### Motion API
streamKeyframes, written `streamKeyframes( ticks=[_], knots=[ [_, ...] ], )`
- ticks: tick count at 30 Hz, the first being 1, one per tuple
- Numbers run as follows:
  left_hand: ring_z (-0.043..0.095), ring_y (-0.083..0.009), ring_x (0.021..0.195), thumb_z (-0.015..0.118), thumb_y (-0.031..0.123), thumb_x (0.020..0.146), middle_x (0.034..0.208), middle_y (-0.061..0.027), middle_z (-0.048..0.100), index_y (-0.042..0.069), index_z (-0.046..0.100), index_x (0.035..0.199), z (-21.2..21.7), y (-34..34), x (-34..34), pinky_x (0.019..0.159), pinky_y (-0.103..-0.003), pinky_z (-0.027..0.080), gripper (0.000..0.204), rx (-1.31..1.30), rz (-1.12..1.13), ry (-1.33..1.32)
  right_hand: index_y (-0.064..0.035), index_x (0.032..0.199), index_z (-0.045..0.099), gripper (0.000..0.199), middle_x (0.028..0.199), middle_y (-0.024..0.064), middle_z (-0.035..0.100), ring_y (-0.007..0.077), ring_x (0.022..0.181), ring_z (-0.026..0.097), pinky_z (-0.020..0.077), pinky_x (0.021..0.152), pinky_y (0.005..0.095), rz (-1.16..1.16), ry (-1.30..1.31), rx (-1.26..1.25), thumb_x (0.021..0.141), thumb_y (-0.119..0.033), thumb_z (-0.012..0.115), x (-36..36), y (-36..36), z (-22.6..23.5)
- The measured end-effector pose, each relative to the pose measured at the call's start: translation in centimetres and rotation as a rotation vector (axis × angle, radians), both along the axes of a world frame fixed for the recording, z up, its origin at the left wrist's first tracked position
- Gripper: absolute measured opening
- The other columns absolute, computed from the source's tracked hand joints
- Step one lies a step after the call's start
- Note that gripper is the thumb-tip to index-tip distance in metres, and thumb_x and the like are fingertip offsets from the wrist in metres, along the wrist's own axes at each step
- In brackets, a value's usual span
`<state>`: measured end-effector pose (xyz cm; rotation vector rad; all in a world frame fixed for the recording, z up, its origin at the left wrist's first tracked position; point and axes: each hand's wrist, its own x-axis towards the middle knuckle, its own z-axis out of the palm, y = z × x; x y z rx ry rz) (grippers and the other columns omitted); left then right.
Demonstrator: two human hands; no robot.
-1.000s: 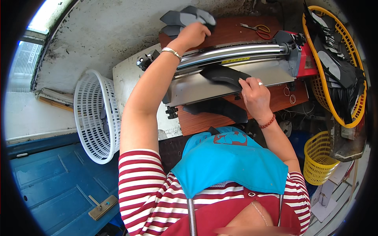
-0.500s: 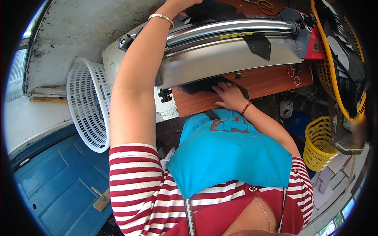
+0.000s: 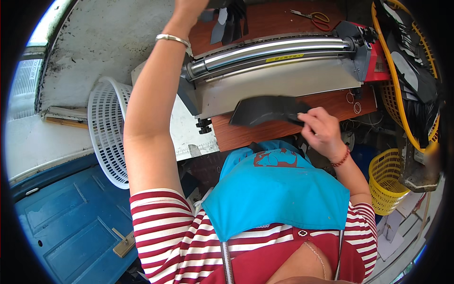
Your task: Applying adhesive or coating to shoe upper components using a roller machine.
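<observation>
Nearest the wearer is a blue apron (image 3: 279,199) over a striped shirt. Beyond it, the right hand (image 3: 324,131) is clamped, thumb against fingers, on the right end of a curved black piece (image 3: 267,110), which is slightly blurred and appears in front of a metal plate (image 3: 279,80), over the near strip of the brown bench (image 3: 241,137); contact with the bench cannot be determined. The hands are well apart. Behind the plate runs a silver roller (image 3: 279,48). Farther off, the left hand (image 3: 190,5) is cut by the upper edge; its grip cannot be told. Just beside it are dark pieces (image 3: 229,24). Scissors (image 3: 316,19) with red and yellow handles lie on the bench's far part.
</observation>
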<state>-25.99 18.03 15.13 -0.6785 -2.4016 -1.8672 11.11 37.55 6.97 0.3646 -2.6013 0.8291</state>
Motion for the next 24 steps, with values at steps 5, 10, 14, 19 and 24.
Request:
streamKeyframes(
  ticks=[5,10,14,19,24],
  knots=[
    [0.066,-0.0299,0.067,0.059,0.013,0.090,0.079,-0.0151,0.072,0.006,0.079,0.099,-8.5,0.9,0.5,0.072,-0.040,0.055,0.023,-0.565,-0.278,0.608,-0.0039,0.103,0.072,0.027,0.089,0.0075,0.063,0.0242,0.066,0.066,0.0534,0.058,0.0335,-0.174,0.042,0.151,0.076,0.002,0.071,-3.8,1.1,0.1],
    [0.065,-0.0332,0.067,0.067,0.027,0.086,0.073,-0.0194,0.069,-0.001,0.074,0.086,-9.1,4.3,1.4,0.069,-0.044,0.052,0.028,-1.065,-0.496,-0.018,-0.0055,0.099,0.073,0.018,0.087,0.0066,0.066,0.0238,0.067,0.066,0.0529,0.059,0.0338,-0.266,0.074,0.017,0.082,-0.001,0.071,-8.5,1.4,-3.6],
    [0.070,-0.0326,0.082,0.080,0.026,0.072,0.083,-0.0173,0.072,0.003,0.076,0.090,-8.9,2.4,-0.8,0.077,-0.042,0.055,0.030,-0.930,-0.376,0.040,-0.0054,0.101,0.072,0.018,0.084,0.0090,0.067,0.0259,0.070,0.067,0.0534,0.061,0.0352,-0.187,0.025,-0.147,0.085,0.000,0.068,-7.8,0.9,-2.7],
    [0.071,-0.0325,0.084,0.081,0.014,0.064,0.087,-0.0196,0.072,0.002,0.074,0.089,-8.2,3.0,-0.9,0.078,-0.040,0.057,0.028,-0.512,-0.147,0.022,-0.0078,0.100,0.073,0.021,0.080,0.0118,0.063,0.0308,0.068,0.064,0.0527,0.061,0.0384,-0.109,0.114,-0.156,0.081,0.000,0.069,-5.3,0.7,-5.4],
    [0.061,-0.0185,0.070,0.077,0.003,0.072,0.074,-0.0070,0.062,0.001,0.064,0.083,-3.5,1.4,0.3,0.061,-0.035,0.052,0.017,-0.273,-0.017,-0.215,-0.0067,0.096,0.073,0.020,0.075,0.0096,0.063,0.0265,0.062,0.063,0.0502,0.054,0.0347,-0.068,0.134,-0.224,0.080,0.004,0.069,-3.9,-1.1,-4.4]
  ],
)
